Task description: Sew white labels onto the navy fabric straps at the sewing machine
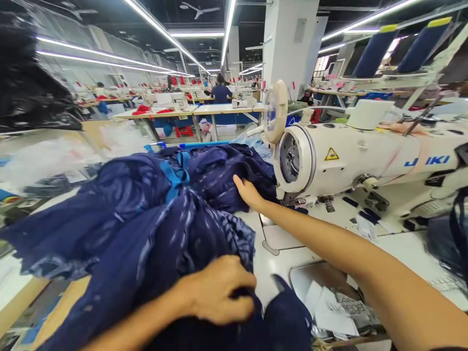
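The left hand (pixel 219 288) is clenched on the navy fabric (pixel 146 219) at six o'clock. The right hand (pixel 248 192) — arm stretched straight toward twelve — rests on that fabric beside the sewing machine (pixel 351 156); I cannot tell whether it grips.

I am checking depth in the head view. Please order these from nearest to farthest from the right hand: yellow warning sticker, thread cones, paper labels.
From the right hand:
1. Yellow warning sticker, to its right on the sewing machine.
2. Paper labels, below, in the tray.
3. Thread cones, top right, behind the machine.

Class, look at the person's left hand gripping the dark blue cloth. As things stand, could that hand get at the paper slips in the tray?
Probably yes. The left hand is clenched on the blue cloth, so it must let go first. The paper slips lie uncovered in the tray just right of it, with only a fold of cloth between.
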The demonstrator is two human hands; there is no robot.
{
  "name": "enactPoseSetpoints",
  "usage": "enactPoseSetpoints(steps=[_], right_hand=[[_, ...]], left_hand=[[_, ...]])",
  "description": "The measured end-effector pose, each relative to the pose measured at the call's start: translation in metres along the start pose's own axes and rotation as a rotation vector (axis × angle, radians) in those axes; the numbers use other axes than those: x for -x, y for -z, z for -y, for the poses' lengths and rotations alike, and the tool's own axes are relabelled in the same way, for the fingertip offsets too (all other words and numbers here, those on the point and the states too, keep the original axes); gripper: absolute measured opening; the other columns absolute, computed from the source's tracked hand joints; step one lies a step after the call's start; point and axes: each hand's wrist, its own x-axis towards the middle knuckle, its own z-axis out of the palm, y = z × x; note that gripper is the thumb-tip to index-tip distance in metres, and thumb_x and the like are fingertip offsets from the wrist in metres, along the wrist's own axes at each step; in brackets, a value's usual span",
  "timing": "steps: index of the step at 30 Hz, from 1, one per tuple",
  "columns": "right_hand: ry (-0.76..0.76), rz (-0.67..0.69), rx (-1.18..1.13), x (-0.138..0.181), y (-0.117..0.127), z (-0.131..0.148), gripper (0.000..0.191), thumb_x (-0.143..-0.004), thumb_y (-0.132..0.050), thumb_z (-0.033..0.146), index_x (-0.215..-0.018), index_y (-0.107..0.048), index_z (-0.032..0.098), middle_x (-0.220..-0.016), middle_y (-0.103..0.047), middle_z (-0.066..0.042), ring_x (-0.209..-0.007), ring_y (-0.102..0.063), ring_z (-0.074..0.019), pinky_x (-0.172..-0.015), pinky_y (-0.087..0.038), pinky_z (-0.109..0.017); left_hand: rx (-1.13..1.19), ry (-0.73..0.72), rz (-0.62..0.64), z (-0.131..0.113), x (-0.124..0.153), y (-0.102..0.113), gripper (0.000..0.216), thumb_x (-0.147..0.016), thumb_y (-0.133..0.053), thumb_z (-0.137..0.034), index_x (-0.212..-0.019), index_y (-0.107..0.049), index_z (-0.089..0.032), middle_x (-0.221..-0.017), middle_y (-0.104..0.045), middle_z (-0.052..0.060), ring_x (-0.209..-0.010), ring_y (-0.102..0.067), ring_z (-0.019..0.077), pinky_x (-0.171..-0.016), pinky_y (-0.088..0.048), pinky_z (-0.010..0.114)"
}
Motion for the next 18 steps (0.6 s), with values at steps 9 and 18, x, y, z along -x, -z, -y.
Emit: enactPoseSetpoints(steps=[9, 18], right_hand=[[0.188, 0.186, 0.195, 0.041, 0.026, -0.012, 0.039, -0.086, -0.046, 0.036, -0.116, -0.050, 0.011, -0.120, -0.054, -0.012, -0.112, -0.048, -0.0220, -0.094, -0.036, -0.034], [0.544, 0.388, 0.410, 0.132, 0.133, -0.038, 0.015, -0.083, -0.049, 0.020, -0.092, -0.059, 0.014, -0.089, -0.063, -0.005, -0.080, -0.058, -0.0149, -0.071, -0.043, -0.026]], left_hand=[[-0.237, 0.237, -0.178, 0.022, 0.021, 0.010, 0.029, -0.084, -0.033, -0.029, -0.069, -0.056, -0.020, -0.064, -0.059, 0.001, -0.059, -0.051, 0.0144, -0.062, -0.034, 0.029], [-0.053, 0.148, -0.444, -0.038, 0.019, 0.031, 0.028, -0.075, -0.042, -0.024, -0.088, -0.062, -0.039, -0.080, -0.065, -0.012, -0.066, -0.056, 0.0121, -0.059, -0.042, 0.024]])
